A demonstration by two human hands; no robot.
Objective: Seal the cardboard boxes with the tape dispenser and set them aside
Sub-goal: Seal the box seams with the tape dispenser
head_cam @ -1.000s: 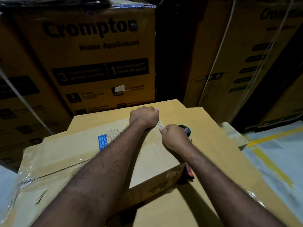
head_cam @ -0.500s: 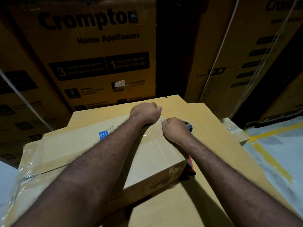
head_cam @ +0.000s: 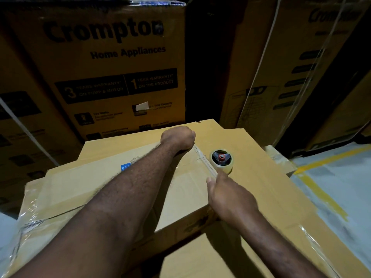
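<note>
I have the box in front of me, and everything else is placed from it. My left hand is at the box's far edge, closed in a fist, and the far end of the tape runs into it on the thumb side, so I take it that this hand grips the tape. From there the clear strip lies along the box's right-hand edge, coming back toward me to the tape dispenser. The dispenser sits just off the box's right side, roll up, with a red hub in a dark centre.

My right hand is at the near end of that strip, back upward, thumb out over the box's top and fingers reaching to the near side of the roll. The fingers are hidden under the hand, so I cannot tell whether they are curled round the dispenser or only resting against it. The two hands are apart, one at each end of the strip.

On the box's top, left of my left forearm, a blue label shows. The box rests on a wider flat carton that sticks out to its right and toward me (some clear film clings to its left side). Behind the box stand tall printed cartons. To its right lies grey floor with a yellow line.
</note>
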